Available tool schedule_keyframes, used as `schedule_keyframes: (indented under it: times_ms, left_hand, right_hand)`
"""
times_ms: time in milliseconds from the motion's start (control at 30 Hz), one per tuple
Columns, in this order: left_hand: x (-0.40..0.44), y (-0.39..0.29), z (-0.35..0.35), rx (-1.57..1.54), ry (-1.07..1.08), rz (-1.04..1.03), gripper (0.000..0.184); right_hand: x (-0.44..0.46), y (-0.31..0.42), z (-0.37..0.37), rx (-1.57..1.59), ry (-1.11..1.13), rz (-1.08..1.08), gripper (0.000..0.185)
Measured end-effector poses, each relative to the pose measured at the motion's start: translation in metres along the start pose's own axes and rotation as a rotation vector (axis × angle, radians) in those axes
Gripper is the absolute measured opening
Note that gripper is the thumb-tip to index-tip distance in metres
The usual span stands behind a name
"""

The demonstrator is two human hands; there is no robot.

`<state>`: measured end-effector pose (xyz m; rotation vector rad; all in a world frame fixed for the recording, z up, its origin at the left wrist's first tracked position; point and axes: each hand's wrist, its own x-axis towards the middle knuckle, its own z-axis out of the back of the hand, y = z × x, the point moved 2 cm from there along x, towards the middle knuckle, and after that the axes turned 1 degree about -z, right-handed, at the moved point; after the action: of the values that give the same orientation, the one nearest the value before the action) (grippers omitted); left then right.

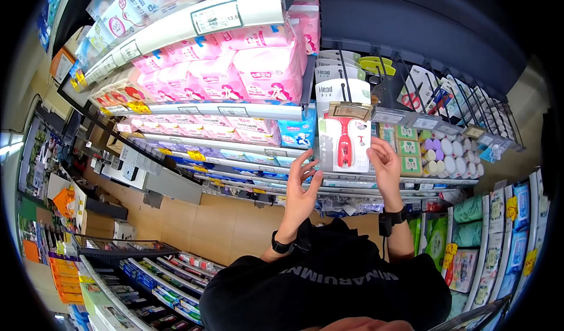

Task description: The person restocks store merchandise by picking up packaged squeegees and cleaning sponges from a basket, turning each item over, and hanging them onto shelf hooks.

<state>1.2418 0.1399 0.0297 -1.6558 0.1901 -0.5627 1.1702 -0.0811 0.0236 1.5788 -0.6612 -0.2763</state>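
- Currently I have both hands in view over the store shelving, seen from above and reaching away from the black shirt [329,296].
- The left hand [301,196] is open and holds nothing; its fingers are spread and bent, just beside the lower left edge of the packaged red-handled tool [345,146].
- The right hand [386,163] is half curled at that package's right edge, thumb against the white card; I can't tell whether it pinches the card or only touches it.
- The packaged red-handled tool is upright at the hook rack [396,75], its handle pointing toward the person, and a price tag [349,111] covers part of its upper end.
- More white cards [338,72] hang behind it, with lime-green items [377,66] just to their right.
- Further right on the rack I see carded red-handled scissors [412,99]; below them stand green boxes [409,156] and a cluster of white and lilac round items [449,149].
- To the left, pink packs [267,72] line the shelves, and a blue pack [296,133] sits near the tool's package.
- Both wrists wear black bands [282,246].
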Motion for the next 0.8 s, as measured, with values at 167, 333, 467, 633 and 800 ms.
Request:
schedule_keyframes:
  times_ms: [167, 333, 467, 633, 800]
  left_hand:
    - [-0.004, 0.002, 0.004, 0.006, 0.009, 0.019, 0.047]
    - [-0.005, 0.001, 0.002, 0.021, 0.037, 0.012, 0.043]
    - [-0.005, 0.004, -0.002, -0.007, 0.083, 0.042, 0.041]
    - [-0.009, 0.012, -0.011, -0.059, 0.142, 0.091, 0.041]
    - [-0.010, 0.007, -0.031, -0.005, 0.195, 0.069, 0.042]
  right_hand:
    - [0.028, -0.031, 0.003, 0.009, 0.002, 0.053, 0.026]
    - [0.049, -0.061, 0.008, -0.058, -0.027, 0.088, 0.026]
    - [0.060, -0.071, 0.010, -0.046, -0.009, 0.071, 0.026]
    - [0.064, -0.078, 0.013, -0.083, -0.017, 0.084, 0.029]
    - [0.031, -0.061, 0.020, -0.175, -0.049, 0.055, 0.037]
